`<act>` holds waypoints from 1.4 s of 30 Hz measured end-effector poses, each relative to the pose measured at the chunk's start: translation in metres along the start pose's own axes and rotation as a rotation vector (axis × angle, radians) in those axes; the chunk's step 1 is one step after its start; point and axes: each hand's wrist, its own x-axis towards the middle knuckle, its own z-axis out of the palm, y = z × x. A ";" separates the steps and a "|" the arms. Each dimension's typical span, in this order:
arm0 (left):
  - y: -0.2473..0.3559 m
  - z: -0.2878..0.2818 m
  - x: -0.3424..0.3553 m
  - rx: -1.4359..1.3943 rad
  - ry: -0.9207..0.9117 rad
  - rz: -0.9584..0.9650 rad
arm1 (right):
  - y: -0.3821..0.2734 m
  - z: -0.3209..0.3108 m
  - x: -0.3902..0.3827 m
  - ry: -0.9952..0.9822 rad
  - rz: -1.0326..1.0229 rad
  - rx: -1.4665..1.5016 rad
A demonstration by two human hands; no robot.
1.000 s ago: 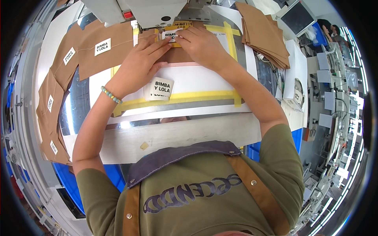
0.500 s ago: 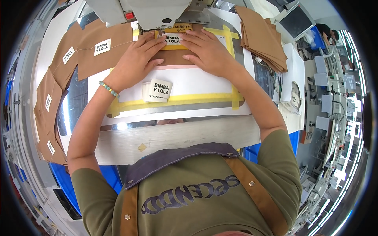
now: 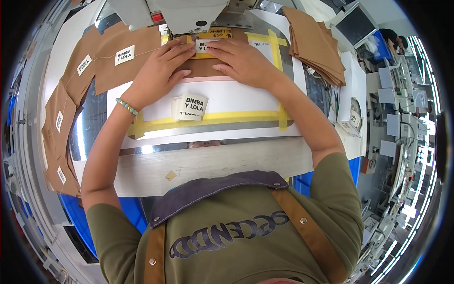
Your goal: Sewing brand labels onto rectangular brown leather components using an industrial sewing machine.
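Observation:
My left hand [image 3: 158,71] and my right hand [image 3: 241,59] lie flat on a brown fabric piece [image 3: 203,68] under the head of a white sewing machine [image 3: 184,14]. The fingertips of both hands press on a small white printed label [image 3: 204,45] that sits on the brown piece, just below the needle area. A small stack of the same white labels [image 3: 189,106] lies nearer to me on the white work plate [image 3: 246,102], which is edged with yellow tape [image 3: 227,117].
A chain of brown pieces with sewn labels [image 3: 109,57] trails off to the left and down the table's left side. A stack of plain brown pieces [image 3: 317,45] lies at the right. A monitor [image 3: 357,26] stands at the far right.
Both hands have slid the brown piece and label a little further up under the machine head; the left fingers have spread out along the piece.

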 end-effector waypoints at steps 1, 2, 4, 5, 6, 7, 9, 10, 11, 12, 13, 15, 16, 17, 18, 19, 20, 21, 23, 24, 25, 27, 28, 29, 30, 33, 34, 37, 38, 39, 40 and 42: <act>0.001 0.001 0.001 0.015 0.010 0.012 | 0.000 0.000 0.001 0.008 -0.022 -0.030; 0.001 0.001 0.001 0.035 0.012 0.009 | 0.000 -0.001 0.003 0.029 -0.063 -0.056; 0.003 0.000 0.003 0.041 0.037 0.015 | -0.001 -0.003 0.006 -0.008 -0.031 -0.053; 0.004 -0.001 0.003 0.049 0.055 -0.001 | -0.001 -0.004 0.007 -0.007 -0.031 -0.032; 0.005 -0.003 0.003 0.050 0.048 0.011 | -0.001 -0.004 0.008 -0.031 -0.011 -0.043; 0.005 -0.005 0.002 -0.001 0.042 -0.037 | -0.002 -0.004 0.009 -0.044 0.002 -0.030; 0.005 -0.010 0.002 -0.051 0.032 -0.078 | -0.002 -0.003 0.010 -0.052 0.022 -0.019; 0.005 -0.012 0.001 -0.033 0.039 -0.077 | -0.003 -0.002 0.010 -0.014 0.009 0.013; 0.004 -0.014 -0.001 -0.016 0.064 -0.068 | -0.003 0.000 0.010 0.028 -0.024 0.050; 0.003 -0.016 -0.003 -0.013 0.042 -0.076 | -0.003 0.001 0.010 0.026 -0.002 0.049; 0.002 -0.018 -0.006 -0.025 0.023 -0.103 | -0.002 0.002 0.009 0.010 0.023 0.068; 0.001 -0.020 -0.011 -0.038 0.000 -0.127 | 0.000 0.004 0.008 -0.004 0.052 0.089; 0.000 -0.020 -0.013 -0.031 0.010 -0.131 | 0.000 0.005 0.008 0.008 0.043 0.079; -0.001 -0.021 -0.015 -0.028 0.020 -0.146 | 0.001 0.005 0.007 0.030 0.025 0.073; -0.001 -0.022 -0.017 -0.025 0.019 -0.132 | 0.002 0.005 0.008 0.023 0.036 0.067; -0.002 -0.024 -0.018 0.004 0.016 -0.121 | 0.002 0.005 0.008 0.023 0.029 0.058; -0.002 -0.025 -0.020 0.035 0.018 -0.126 | 0.002 0.005 0.009 0.034 0.009 0.056; -0.001 -0.027 -0.022 0.033 0.011 -0.107 | 0.002 0.005 0.009 0.025 0.023 0.049; -0.002 -0.030 -0.024 -0.048 0.008 -0.165 | 0.002 0.003 0.010 0.033 -0.020 0.041; -0.002 -0.031 -0.025 -0.046 -0.012 -0.168 | 0.001 0.002 0.010 0.007 0.000 0.031; -0.003 -0.032 -0.026 -0.047 0.030 -0.135 | 0.000 0.002 0.010 -0.007 0.015 0.029; -0.005 -0.033 -0.027 -0.049 0.069 -0.097 | -0.001 0.001 0.009 -0.018 0.034 0.025; -0.006 -0.033 -0.027 0.047 0.123 -0.010 | -0.001 0.001 0.009 -0.004 0.025 0.031; -0.008 -0.033 -0.026 0.147 0.205 0.063 | -0.001 0.001 0.009 0.014 0.012 0.042; -0.008 -0.033 -0.026 0.141 0.176 0.082 | 0.000 0.001 0.009 0.012 0.020 0.035; -0.007 -0.034 -0.027 -0.191 0.162 -0.128 | 0.001 0.002 0.010 -0.019 0.045 0.044; -0.006 -0.035 -0.027 -0.189 0.133 -0.144 | 0.002 0.002 0.010 -0.006 0.036 0.060; -0.001 -0.036 -0.026 -0.272 0.134 -0.179 | 0.006 0.005 0.013 0.018 0.031 0.051; 0.001 -0.036 -0.026 -0.359 0.165 -0.202 | 0.008 0.005 0.015 0.037 0.014 0.032; 0.002 -0.036 -0.025 -0.361 0.164 -0.198 | 0.011 0.006 0.016 0.024 0.036 0.024; 0.003 -0.036 -0.025 -0.345 0.165 -0.197 | 0.013 0.006 0.018 0.010 0.043 0.021; 0.004 -0.036 -0.026 -0.325 0.164 -0.194 | 0.017 0.007 0.021 0.000 0.051 0.018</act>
